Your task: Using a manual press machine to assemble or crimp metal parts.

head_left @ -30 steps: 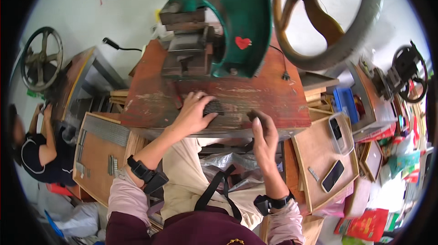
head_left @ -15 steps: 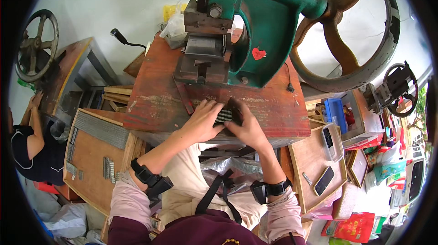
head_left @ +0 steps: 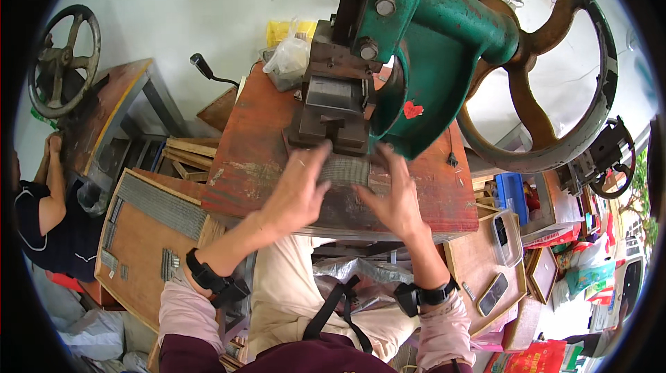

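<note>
On the red-brown wooden bench point(head_left: 253, 144) lies a grey ridged block point(head_left: 345, 171), which looks like a row of narrow metal strips side by side. My left hand point(head_left: 300, 184) is at the block's left end, slightly blurred, with fingers and thumb apart. At its right end is my right hand point(head_left: 395, 196), thumb and fingers spread around the corner; whether either hand touches the block I cannot tell. Just beyond stands a green hand press point(head_left: 451, 61) with a dark steel die block point(head_left: 333, 126) at its base and a large handwheel point(head_left: 524, 88).
To the left, a wooden tray point(head_left: 149, 234) holds rows of grey metal pieces. Another tray point(head_left: 496, 303) on the right carries a phone point(head_left: 493, 294) and a clear plastic box point(head_left: 507, 238). A co-worker's arm point(head_left: 54, 196) shows at far left, near a second handwheel point(head_left: 66, 61).
My hands have moved apart, and the ridged block now lies flatter and more exposed between them, closer to the press. The whole view has shifted a little.
</note>
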A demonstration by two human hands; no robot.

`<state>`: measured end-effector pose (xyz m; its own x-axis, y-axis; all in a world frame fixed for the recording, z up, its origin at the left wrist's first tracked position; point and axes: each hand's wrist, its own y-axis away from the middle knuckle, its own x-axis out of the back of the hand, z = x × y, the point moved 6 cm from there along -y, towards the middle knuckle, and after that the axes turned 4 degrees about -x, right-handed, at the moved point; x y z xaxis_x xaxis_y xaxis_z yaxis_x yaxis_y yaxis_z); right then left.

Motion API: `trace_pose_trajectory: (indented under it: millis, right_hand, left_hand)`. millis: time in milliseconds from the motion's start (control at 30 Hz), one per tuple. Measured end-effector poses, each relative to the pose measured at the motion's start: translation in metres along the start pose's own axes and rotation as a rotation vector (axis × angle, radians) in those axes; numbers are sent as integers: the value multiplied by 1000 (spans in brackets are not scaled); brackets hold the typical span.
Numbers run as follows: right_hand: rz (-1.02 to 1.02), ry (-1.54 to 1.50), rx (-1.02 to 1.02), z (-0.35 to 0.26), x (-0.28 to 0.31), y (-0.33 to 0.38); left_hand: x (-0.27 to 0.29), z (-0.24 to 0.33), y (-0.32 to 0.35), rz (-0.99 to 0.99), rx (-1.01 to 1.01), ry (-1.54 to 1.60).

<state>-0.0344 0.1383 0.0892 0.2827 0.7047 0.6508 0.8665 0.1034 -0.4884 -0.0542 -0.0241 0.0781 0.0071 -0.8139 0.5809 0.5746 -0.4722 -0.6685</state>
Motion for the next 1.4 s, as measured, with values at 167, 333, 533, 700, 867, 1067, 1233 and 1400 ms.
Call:
trace_pose_trajectory:
  millis: [167,333,533,700,867,1067,1233,1400]
  right_hand:
    - [255,-127,-294,1,-9,-77]
    - [386,-63,-278,33,-20,-122]
    - [229,-8,-405,40,-15,-136]
    - [374,159,-191,44,-21,-134]
    - [364,112,-199,31,-6,-114]
    - [339,42,18,12,-9,-19]
    - [287,198,-232,68,6,62]
    - [273,311,-225,68,4,66]
  left_hand:
    - [29,-70,-70,225,148,216]
    - [20,-101,-121,130,112,-134]
    - [39,-114,-111,18,157,-203]
    - [21,-137,-27,-722,142,-61]
    - [19,-107,-7,-642,-45,-318]
    - [22,-81,23,-632,-127,-277]
    - [41,-47,10,-484,-106,-210]
    - [65,-67,-48,-111,35,-110]
